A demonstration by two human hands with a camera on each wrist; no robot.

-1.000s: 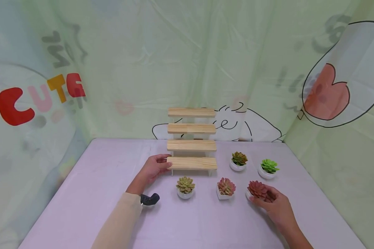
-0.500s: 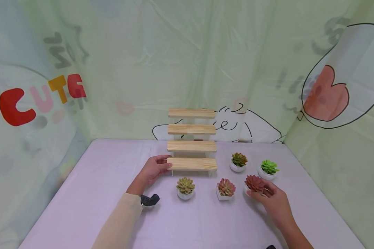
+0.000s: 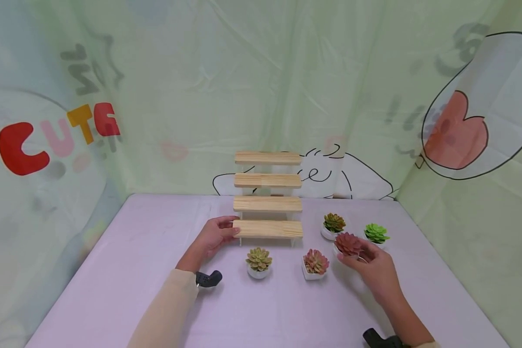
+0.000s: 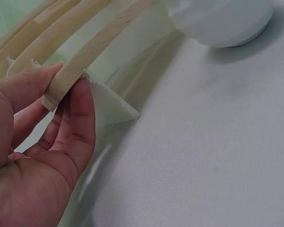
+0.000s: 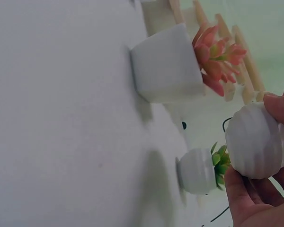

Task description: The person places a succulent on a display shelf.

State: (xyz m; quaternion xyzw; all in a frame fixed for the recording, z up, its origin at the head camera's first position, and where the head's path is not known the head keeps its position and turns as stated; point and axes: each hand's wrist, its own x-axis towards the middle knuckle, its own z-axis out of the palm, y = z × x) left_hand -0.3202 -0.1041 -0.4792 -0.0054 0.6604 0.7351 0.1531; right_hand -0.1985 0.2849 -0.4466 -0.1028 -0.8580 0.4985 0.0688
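In the head view my right hand (image 3: 376, 268) grips a dark red potted succulent (image 3: 348, 244) by its white ribbed pot (image 5: 256, 142), raised off the table. My left hand (image 3: 213, 237) pinches the left end of the lowest board (image 3: 267, 229) of a four-step wooden stand; in the left wrist view the thumb lies on one face of the board (image 4: 80, 64) and fingers on the other. A pink succulent in a square white pot (image 3: 315, 265) stands left of the right hand. Behind the held plant is a green-brown succulent (image 3: 333, 223).
A bright green succulent (image 3: 376, 233) stands at the right, its pot partly hidden by my right hand. A pale green succulent (image 3: 258, 263) sits in front of the stand. Printed curtains (image 3: 178, 96) close off the back and sides of the table (image 3: 156, 217).
My right hand has lifted the dark red succulent off the table and carried it left and away from me. The left hand keeps its place on the stand.
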